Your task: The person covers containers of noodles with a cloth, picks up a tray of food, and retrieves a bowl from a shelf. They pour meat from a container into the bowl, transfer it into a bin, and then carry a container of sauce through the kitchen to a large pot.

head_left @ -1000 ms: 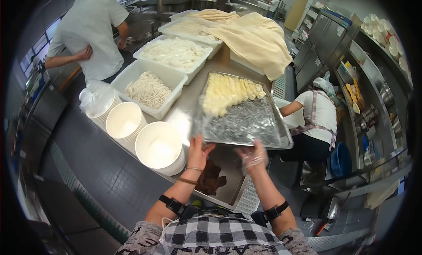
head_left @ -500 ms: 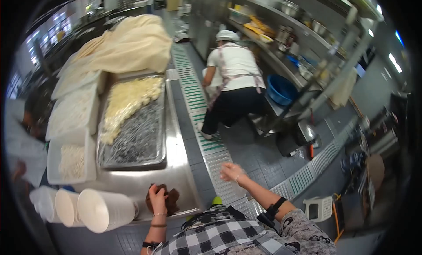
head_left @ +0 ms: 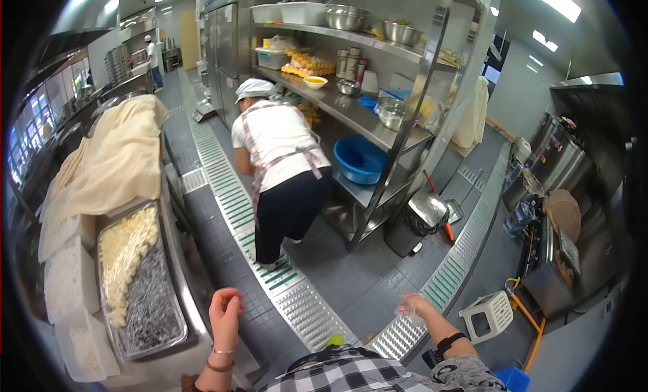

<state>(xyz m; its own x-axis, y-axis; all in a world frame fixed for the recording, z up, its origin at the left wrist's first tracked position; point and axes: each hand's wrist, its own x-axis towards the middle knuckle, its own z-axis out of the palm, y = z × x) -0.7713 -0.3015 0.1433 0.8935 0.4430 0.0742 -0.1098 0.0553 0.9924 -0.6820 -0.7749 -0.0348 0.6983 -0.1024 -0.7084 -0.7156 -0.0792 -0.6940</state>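
My left hand [head_left: 226, 314] is raised beside the metal table's edge, fingers curled in, with nothing showing in them. A metal bracelet circles that wrist. Below it, a brown thing [head_left: 188, 382] peeks in at the bottom edge. Over the floor drain, my right hand [head_left: 416, 305] has its fingers bent in; something thin and clear shows at them, and I cannot tell what it is. On the table, a metal tray [head_left: 181, 334] holds pale pieces along one side under clear film. Next to it stand white plastic tubs [head_left: 67, 280], partly covered by a beige cloth [head_left: 115, 142].
A co-worker [head_left: 280, 149] bends over ahead, near a steel shelf [head_left: 364, 118] with bowls and eggs. A blue basin [head_left: 364, 164] sits on its lower level. A trash bin [head_left: 415, 223], a white stool [head_left: 487, 318] and drain grates [head_left: 243, 226] lie along the floor.
My view has swung right and up. My left hand has left the brown thing on the table and risen. The stacked white containers are out of view.
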